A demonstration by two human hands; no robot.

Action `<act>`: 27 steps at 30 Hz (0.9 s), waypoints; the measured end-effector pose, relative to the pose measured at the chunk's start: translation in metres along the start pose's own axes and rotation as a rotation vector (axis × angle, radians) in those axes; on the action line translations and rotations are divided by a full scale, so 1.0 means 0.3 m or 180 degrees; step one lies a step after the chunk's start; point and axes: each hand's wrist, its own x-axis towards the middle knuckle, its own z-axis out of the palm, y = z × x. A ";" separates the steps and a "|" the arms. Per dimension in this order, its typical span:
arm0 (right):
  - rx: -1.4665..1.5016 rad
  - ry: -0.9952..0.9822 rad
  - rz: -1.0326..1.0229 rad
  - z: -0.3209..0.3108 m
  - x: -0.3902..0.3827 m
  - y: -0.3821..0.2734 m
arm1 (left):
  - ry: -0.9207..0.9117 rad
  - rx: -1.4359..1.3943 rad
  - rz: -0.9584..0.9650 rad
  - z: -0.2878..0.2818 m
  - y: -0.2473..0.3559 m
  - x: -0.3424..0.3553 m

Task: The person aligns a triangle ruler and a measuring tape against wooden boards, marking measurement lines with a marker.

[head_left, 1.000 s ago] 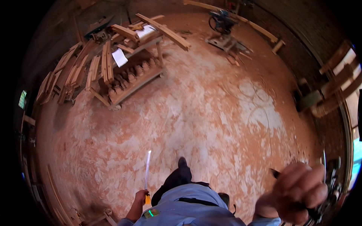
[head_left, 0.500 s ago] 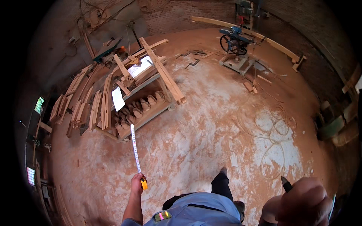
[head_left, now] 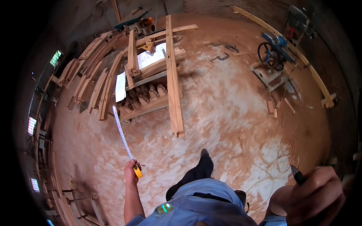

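Observation:
My left hand (head_left: 131, 172) grips a yellow tape measure (head_left: 137, 171), with its white blade (head_left: 121, 132) pulled out and angled up toward the wooden trolley (head_left: 151, 103). Close to the camera at lower right, my right hand (head_left: 315, 190) is closed around a dark pen-like tool (head_left: 297, 175), its pointed tip showing past the fingers. The trolley ahead bears long timber pieces (head_left: 174, 94), white paper sheets (head_left: 152, 56) and a yellow triangular tool (head_left: 148, 46). Rough wooden lumps (head_left: 143, 98) fill its lower shelf.
A blue machine with a black wheel (head_left: 268, 54) stands at right, near a long beam (head_left: 316, 83) and loose offcuts (head_left: 270, 107). Clamps (head_left: 220, 56) lie on the dusty floor. Stacked boards (head_left: 85, 88) line the left side; another machine (head_left: 134, 22) stands behind the trolley.
The view has turned and moved toward the trolley, which is nearer and more central. My left hand with the tape has risen and shifted left; my feet have stepped.

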 end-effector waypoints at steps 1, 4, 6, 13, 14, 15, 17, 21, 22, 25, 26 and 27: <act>0.0009 -0.0112 -0.0104 -0.011 0.049 0.066 | 0.0000 -0.0047 0.0047 0.070 0.036 0.052; 0.0426 -0.0105 -0.0233 -0.047 0.165 0.248 | 0.0099 -0.0130 0.0062 0.264 0.124 0.166; 0.0002 0.1095 -0.0581 0.000 0.169 0.423 | 0.0097 -0.0099 0.0221 0.370 0.194 0.207; 0.0885 0.0450 0.1270 -0.120 0.279 1.052 | 0.0278 0.0174 0.0499 0.626 0.419 0.246; 0.1010 0.0441 0.1595 -0.125 0.279 1.137 | 0.0411 0.0180 0.0520 0.658 0.434 0.236; 0.1040 0.0296 0.1776 -0.136 0.281 1.229 | 0.0533 0.0167 0.0527 0.694 0.450 0.229; 0.1190 0.0027 0.2113 -0.172 0.302 1.406 | 0.0758 0.0138 0.0592 0.785 0.491 0.215; 0.1031 -0.0403 0.2429 -0.233 0.361 1.741 | 0.0941 0.0020 0.0796 1.028 0.551 0.196; 0.1036 -0.0537 0.2417 -0.256 0.397 1.809 | 0.1008 0.0167 0.0778 1.104 0.572 0.186; 0.1075 -0.0859 0.2378 -0.281 0.469 1.999 | 0.1213 0.0640 0.0551 1.324 0.586 0.192; 0.1098 -0.0950 0.2389 -0.287 0.501 2.046 | 0.1227 0.0752 0.0482 1.395 0.590 0.189; 0.1116 -0.1048 0.2383 -0.288 0.532 2.102 | 0.1195 0.0893 0.0266 1.461 0.587 0.193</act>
